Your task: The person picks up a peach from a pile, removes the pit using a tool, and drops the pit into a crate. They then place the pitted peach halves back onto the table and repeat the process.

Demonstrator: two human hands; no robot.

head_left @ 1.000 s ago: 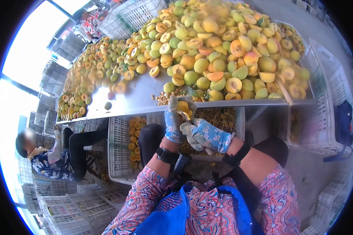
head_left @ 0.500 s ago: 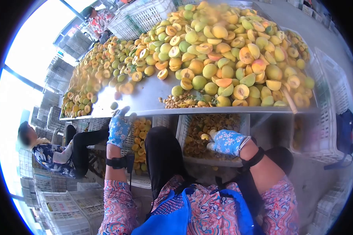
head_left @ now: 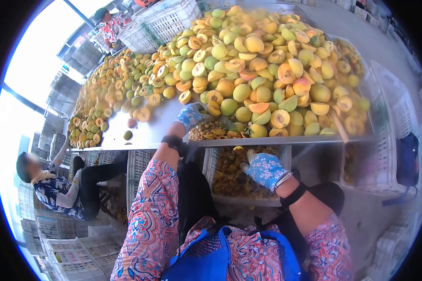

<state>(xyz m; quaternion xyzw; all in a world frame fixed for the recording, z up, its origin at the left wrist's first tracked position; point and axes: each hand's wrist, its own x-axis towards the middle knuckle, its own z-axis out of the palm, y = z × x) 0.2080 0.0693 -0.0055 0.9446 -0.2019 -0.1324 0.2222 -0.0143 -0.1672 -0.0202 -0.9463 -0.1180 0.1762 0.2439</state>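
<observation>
My left hand, in a blue flowered glove, is over the metal table at the near edge of the fruit pile. Its fingers stretch towards the halved yellow-green fruits, which look like peaches or apricots. Just below it lies a heap of brown pits. My right hand, gloved alike, is over a crate of pits and scraps below the table edge. Its fingers are closed, with a small yellow thing at the tips; what they grip cannot be made out.
The metal table carries a large pile of whole and halved fruit. A wooden handle leans at its right edge, beside a white crate. One person sits at left, another is at the far side. Stacked crates stand lower left.
My left hand has moved right and forward, from the table's front edge to the pits and fruit. A green fruit lies on the metal where it was. My right hand has risen slightly over the crate.
</observation>
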